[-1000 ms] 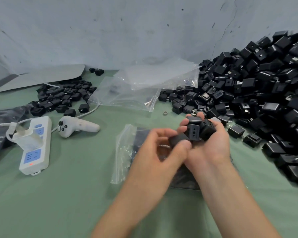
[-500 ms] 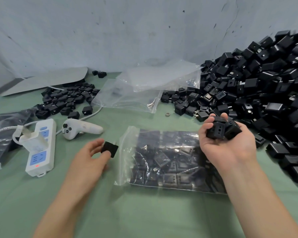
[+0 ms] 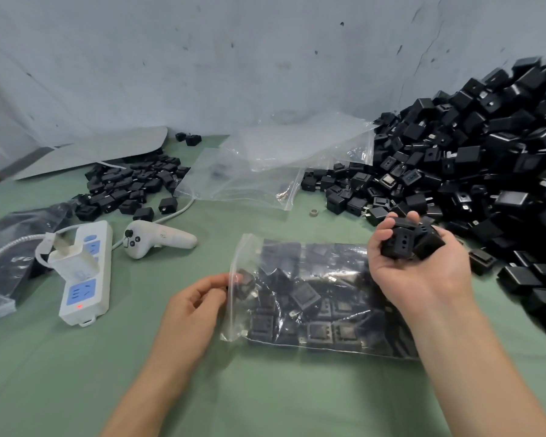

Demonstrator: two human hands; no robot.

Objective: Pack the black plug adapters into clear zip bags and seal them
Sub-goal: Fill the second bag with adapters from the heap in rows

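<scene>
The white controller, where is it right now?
In the head view, the white controller lies left of centre on the green table, just right of the white power strip, with the small pile of black plugs behind it.

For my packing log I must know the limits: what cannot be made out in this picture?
- Head view: the count inside the zip bag; wrinkled plastic and the right hand cover it.
- Head view: whether the left hand grips an adapter or the bag mouth; plastic hides it.
- Head view: the adapter pile; right edge cuts it.
</scene>
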